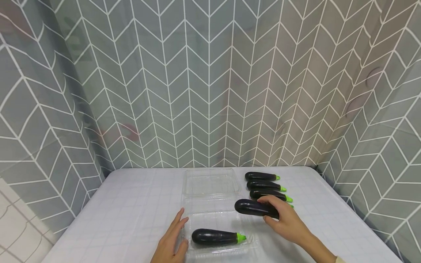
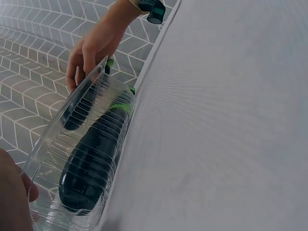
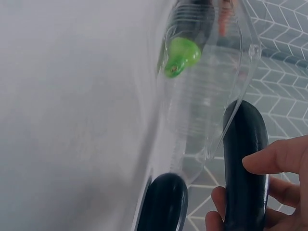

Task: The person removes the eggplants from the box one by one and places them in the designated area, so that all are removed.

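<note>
A clear plastic clamshell tray [image 1: 197, 213] lies open on the white-clothed table. One dark eggplant [image 1: 215, 237] with a green stem lies in its near half. My left hand [image 1: 177, 232] rests flat at the tray's left edge, fingers straight. My right hand [image 1: 271, 211] grips a second eggplant [image 1: 251, 207] just above the tray's right edge. In the right wrist view, my fingers [image 3: 276, 161] wrap that eggplant [image 3: 245, 154] beside the tray [image 3: 211, 101]. The left wrist view shows the trayed eggplant [image 2: 91, 163] through the ribbed plastic.
Three more eggplants [image 1: 264, 186] lie in a row on the table right of the tray's far half [image 1: 210, 182]. A grey chevron-patterned curtain [image 1: 210, 91] closes in the back and both sides. The cloth left of the tray is bare.
</note>
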Demonstrator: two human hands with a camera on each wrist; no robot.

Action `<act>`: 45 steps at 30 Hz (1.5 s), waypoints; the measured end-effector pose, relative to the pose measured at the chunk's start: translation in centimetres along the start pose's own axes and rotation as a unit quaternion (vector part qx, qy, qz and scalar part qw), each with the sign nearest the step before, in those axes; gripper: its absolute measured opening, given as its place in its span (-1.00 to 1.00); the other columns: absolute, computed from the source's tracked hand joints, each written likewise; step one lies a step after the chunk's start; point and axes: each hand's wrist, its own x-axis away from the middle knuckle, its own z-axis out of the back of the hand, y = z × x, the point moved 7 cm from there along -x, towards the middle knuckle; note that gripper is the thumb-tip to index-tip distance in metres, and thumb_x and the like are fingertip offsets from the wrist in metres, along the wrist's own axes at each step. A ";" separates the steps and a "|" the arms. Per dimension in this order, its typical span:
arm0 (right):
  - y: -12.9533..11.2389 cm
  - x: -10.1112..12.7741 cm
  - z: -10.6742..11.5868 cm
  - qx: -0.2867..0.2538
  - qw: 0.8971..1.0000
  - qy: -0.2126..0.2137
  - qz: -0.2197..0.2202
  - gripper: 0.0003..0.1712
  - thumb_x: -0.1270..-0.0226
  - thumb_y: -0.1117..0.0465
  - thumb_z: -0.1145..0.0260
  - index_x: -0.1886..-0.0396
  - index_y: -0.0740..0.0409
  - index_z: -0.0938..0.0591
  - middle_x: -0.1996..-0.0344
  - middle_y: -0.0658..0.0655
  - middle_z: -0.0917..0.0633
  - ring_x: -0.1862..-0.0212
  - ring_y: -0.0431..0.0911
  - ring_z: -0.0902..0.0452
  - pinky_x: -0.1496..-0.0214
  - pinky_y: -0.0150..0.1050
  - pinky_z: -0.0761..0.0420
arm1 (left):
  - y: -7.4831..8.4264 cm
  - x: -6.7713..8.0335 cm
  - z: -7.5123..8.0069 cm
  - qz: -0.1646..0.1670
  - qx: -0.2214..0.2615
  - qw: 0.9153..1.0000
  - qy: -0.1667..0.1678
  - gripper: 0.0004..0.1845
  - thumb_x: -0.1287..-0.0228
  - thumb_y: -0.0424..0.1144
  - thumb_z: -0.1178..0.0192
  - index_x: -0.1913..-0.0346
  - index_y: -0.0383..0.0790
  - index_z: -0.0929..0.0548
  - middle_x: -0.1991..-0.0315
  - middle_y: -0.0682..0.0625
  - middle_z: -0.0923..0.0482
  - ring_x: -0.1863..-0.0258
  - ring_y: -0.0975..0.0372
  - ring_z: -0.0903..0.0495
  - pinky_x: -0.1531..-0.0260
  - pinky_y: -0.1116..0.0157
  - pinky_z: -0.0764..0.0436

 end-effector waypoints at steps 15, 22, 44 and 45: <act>2.9 1.8 2.1 0.018 0.999 0.012 -0.041 -0.39 0.17 0.48 -0.40 0.04 -0.03 -0.56 0.15 -0.19 -0.61 0.09 -0.19 -0.51 0.05 -0.50 -0.37 | -0.3 -0.1 0.0 0.061 0.016 0.998 -0.017 -0.40 -0.01 -0.44 -0.21 -0.22 -0.20 -0.47 -0.39 0.14 -0.14 -0.31 0.29 -0.17 -0.18 0.50 -0.11; 4.0 2.6 2.6 0.030 0.998 0.018 -0.056 -0.39 0.27 0.52 -0.37 0.12 -0.04 -0.59 0.20 -0.19 -0.61 0.15 -0.18 -0.52 0.11 -0.37 -0.44 | -0.3 -0.1 0.0 0.061 0.020 0.998 -0.021 -0.39 -0.01 -0.44 -0.21 -0.23 -0.18 -0.46 -0.39 0.14 -0.14 -0.30 0.28 -0.20 -0.18 0.33 -0.25; 7.2 3.6 1.3 0.035 0.995 -0.010 -0.089 -0.43 0.31 0.51 -0.39 0.19 -0.02 -0.62 0.23 -0.19 -0.63 0.10 -0.20 -0.52 0.06 -0.32 -0.47 | 0.0 0.0 0.2 0.022 0.006 1.000 -0.002 -0.37 0.02 -0.47 -0.23 -0.23 -0.17 -0.45 -0.39 0.06 -0.15 -0.28 0.20 -0.24 -0.12 0.34 -0.32; 7.3 3.6 1.3 0.035 0.996 -0.011 -0.087 -0.43 0.31 0.51 -0.39 0.19 -0.01 -0.62 0.22 -0.18 -0.63 0.10 -0.20 -0.52 0.06 -0.31 -0.47 | -0.1 0.0 0.1 0.034 0.013 0.999 -0.006 -0.37 0.02 -0.46 -0.23 -0.23 -0.17 -0.46 -0.39 0.08 -0.15 -0.29 0.25 -0.22 -0.14 0.36 -0.29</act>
